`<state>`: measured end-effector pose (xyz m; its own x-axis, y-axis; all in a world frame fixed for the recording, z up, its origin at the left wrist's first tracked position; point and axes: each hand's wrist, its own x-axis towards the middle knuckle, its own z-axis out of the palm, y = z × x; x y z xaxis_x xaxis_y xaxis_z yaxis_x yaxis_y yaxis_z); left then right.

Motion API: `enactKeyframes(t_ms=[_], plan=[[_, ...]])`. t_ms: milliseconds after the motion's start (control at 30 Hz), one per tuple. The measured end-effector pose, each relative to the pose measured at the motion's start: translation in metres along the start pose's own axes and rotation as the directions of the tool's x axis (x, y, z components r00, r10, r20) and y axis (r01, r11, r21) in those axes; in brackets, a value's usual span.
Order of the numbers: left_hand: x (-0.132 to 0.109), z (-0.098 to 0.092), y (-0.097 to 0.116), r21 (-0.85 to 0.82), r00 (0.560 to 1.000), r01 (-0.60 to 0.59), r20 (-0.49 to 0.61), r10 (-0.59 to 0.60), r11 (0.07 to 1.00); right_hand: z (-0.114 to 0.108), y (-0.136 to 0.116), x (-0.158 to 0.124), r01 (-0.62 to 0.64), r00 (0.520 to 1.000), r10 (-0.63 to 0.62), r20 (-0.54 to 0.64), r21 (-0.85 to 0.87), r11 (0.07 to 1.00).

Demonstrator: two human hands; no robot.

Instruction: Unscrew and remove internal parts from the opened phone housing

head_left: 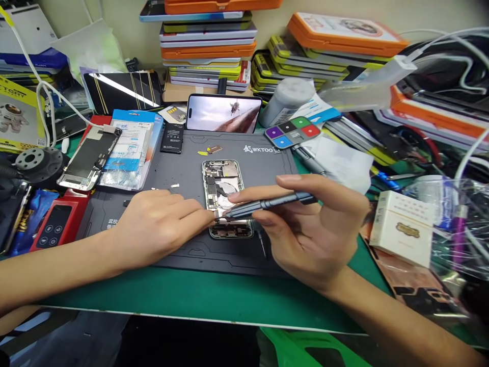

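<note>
An opened phone (pixel 229 176) lies on the dark grey work mat (pixel 171 168), its inner boards and parts exposed. My left hand (pixel 156 224) is closed with fingers curled, the fingertips gripping the phone's lower left edge. In my right hand (pixel 313 224) is a dark grey screwdriver (pixel 263 205), held between thumb and fingers almost level. Its tip points left into the lower part of the phone, close to my left fingertips; the exact contact point is too small to tell. A thin pointed metal tip (pixel 262 243) shows below my right hand, its other end hidden.
Behind the phone stand a lit phone (pixel 224 113) and a black battery (pixel 172 138). A detached screen (pixel 89 158) and a red device (pixel 61 219) are left. A white box (pixel 401 228) sits right. Stacked cases (pixel 208 51) line the back.
</note>
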<state>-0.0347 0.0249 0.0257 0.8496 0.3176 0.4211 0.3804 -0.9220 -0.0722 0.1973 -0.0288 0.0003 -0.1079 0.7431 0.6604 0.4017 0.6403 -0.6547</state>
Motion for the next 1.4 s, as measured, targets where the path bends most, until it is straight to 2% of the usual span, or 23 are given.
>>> enactKeyframes(t_ms=[100,200,233,267,300,333,400,467,533,633,700,767,833,900,967,1200,1267,1400], plan=[[0.001,-0.001,0.001,-0.045,1.000,0.016,0.020,-0.015,0.999,-0.004,-0.001,0.004,-0.078,0.991,0.074,-0.109,-0.031,0.996],[0.003,-0.001,0.002,-0.068,1.000,-0.005,0.023,0.007,0.998,-0.018,0.002,0.013,-0.210,0.943,0.170,-0.288,-0.116,0.971],[0.003,-0.001,0.002,-0.072,1.000,-0.015,0.019,0.017,0.997,-0.025,0.004,0.017,-0.271,0.935,0.220,-0.277,-0.165,0.948],[0.004,-0.001,0.002,-0.074,1.000,-0.027,0.014,0.028,0.997,-0.031,0.006,0.021,-0.316,0.937,0.260,-0.232,-0.250,0.915],[0.004,0.000,0.002,-0.076,0.999,-0.037,0.011,0.038,0.996,-0.037,0.009,0.025,-0.320,0.947,0.291,-0.134,-0.376,0.869],[0.004,0.000,0.002,-0.077,0.999,-0.047,0.006,0.047,0.996,-0.042,0.012,0.028,-0.306,0.939,0.341,-0.038,-0.539,0.785],[0.005,0.001,0.002,-0.074,0.999,-0.055,-0.002,0.055,0.996,-0.047,0.020,0.031,-0.223,0.920,0.391,0.039,-0.768,0.601],[0.004,0.002,0.002,-0.067,0.998,-0.057,-0.013,0.056,0.996,-0.048,0.028,0.029,-0.117,0.899,0.420,0.125,-0.855,0.506],[0.004,0.003,0.003,-0.053,0.998,-0.056,-0.023,0.055,0.997,-0.045,0.034,0.027,-0.022,0.901,0.393,0.187,-0.882,0.470],[0.002,0.004,0.002,-0.039,0.998,-0.064,-0.022,0.063,0.997,-0.040,0.033,0.024,0.041,0.935,0.285,0.212,-0.862,0.505],[0.001,0.004,0.002,-0.030,0.997,-0.081,-0.021,0.080,0.996,-0.038,0.026,0.024,0.027,0.955,0.228,0.192,-0.817,0.576],[-0.001,0.004,0.001,-0.015,0.995,-0.100,-0.019,0.100,0.995,-0.037,0.018,0.024,-0.039,0.953,0.253,0.164,-0.766,0.642],[-0.001,0.004,0.001,-0.003,0.994,-0.110,-0.013,0.110,0.994,-0.037,0.012,0.025,-0.114,0.907,0.369,0.203,-0.725,0.679],[-0.002,0.003,0.001,0.000,0.994,-0.112,-0.008,0.112,0.994,-0.038,0.009,0.025,-0.184,0.825,0.495,0.273,-0.699,0.692],[-0.003,0.004,0.001,0.001,0.994,-0.110,-0.011,0.110,0.994,-0.040,0.010,0.026,-0.247,0.761,0.568,0.313,-0.669,0.701],[-0.003,0.007,0.002,-0.030,0.997,-0.080,-0.001,0.080,0.996,-0.048,0.008,0.033,-0.410,0.653,0.657,0.376,-0.553,0.725],[-0.002,0.007,0.003,-0.042,0.997,-0.074,-0.008,0.074,0.996,-0.048,0.004,0.035,-0.424,0.674,0.637,0.374,-0.509,0.749],[-0.001,0.005,0.004,-0.045,0.997,-0.071,-0.009,0.071,0.996,-0.044,-0.003,0.034,-0.345,0.815,0.491,0.307,-0.424,0.837]])
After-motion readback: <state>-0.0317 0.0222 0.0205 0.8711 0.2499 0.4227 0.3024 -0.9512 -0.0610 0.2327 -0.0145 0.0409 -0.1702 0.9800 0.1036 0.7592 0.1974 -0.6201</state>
